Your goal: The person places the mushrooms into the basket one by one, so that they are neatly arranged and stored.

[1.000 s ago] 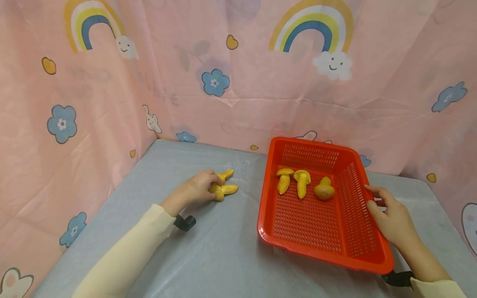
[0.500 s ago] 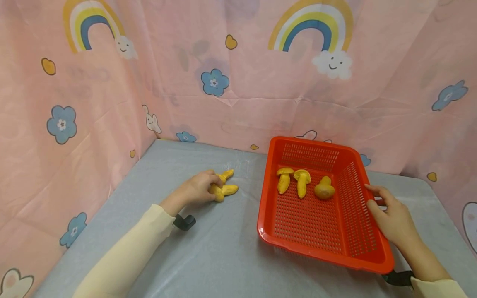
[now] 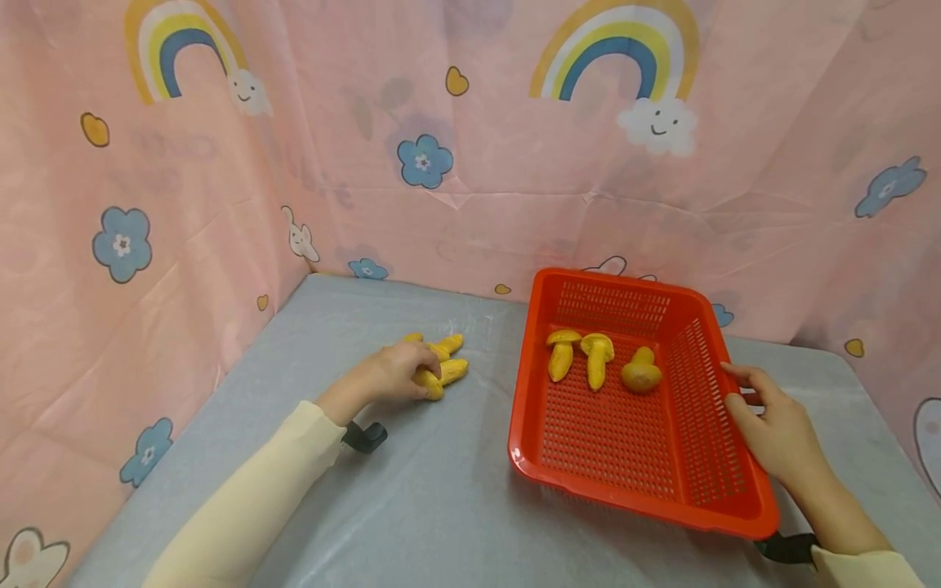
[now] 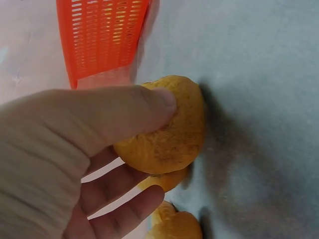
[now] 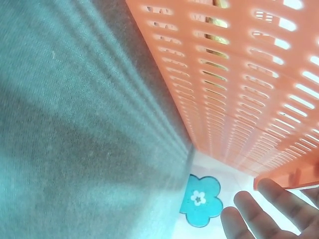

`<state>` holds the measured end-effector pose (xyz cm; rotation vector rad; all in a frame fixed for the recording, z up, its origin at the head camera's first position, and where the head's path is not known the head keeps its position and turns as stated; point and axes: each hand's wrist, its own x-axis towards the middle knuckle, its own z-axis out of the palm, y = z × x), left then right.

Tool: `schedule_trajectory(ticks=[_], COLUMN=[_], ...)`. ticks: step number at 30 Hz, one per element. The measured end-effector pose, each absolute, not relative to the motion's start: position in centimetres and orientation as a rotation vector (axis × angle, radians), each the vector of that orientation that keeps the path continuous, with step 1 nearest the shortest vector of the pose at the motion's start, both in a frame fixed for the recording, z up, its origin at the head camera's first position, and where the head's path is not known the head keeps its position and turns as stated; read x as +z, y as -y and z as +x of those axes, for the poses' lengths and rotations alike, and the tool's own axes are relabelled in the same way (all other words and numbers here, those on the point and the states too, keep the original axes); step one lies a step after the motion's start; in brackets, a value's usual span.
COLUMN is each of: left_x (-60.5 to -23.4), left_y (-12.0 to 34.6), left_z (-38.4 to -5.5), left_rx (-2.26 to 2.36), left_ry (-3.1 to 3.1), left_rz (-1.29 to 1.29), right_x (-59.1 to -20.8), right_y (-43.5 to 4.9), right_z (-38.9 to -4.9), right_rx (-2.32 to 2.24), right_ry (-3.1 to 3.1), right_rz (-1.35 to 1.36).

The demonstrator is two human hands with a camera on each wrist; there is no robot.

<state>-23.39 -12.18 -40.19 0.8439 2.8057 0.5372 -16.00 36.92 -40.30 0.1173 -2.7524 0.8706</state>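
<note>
In the head view my left hand [image 3: 393, 371] is low over the table at centre left, pinching a yellow mushroom [image 3: 453, 371]. Its thumb lies on the round cap in the left wrist view, with the mushroom cap [image 4: 174, 144] toward that camera. Just beyond are more yellow mushrooms [image 3: 451, 344], partly hidden by the hand. My right hand [image 3: 779, 429] holds the right rim of a red plastic basket [image 3: 632, 490], thumb at the rim and fingers outside. Inside the basket lie a left mushroom [image 3: 562, 359], a middle mushroom [image 3: 596, 363] and a right mushroom [image 3: 641, 374].
A grey-blue cloth covers the table [image 3: 441, 498]. Pink printed curtains [image 3: 485, 229] hang behind it and on the left. The perforated side wall of the basket shows close up in the right wrist view, beside the tabletop [image 5: 75, 124].
The mushroom in my left hand has turned slightly, its stem tip now pointing more up and away. Another mushroom's end shows behind the hand. My right hand and the basket have stayed put.
</note>
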Motion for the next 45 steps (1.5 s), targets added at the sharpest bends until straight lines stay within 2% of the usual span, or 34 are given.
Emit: schedule_trajectory(ticks=[21,45], left_x=[-38.3,-37.6], left_y=[11.8,10.5], left_z=[-22.8,-22.4], left_rx=[0.596,0.819], left_ry=[-2.771,-2.803], left_rz=[0.980,0.902], right_x=[-40.3,-40.3], right_y=[-37.0,-37.0], right_z=[-16.2,-16.1], right_rx=[0.860,0.866], right_ry=[2.760,2.769], right_rz=[0.124,0.119])
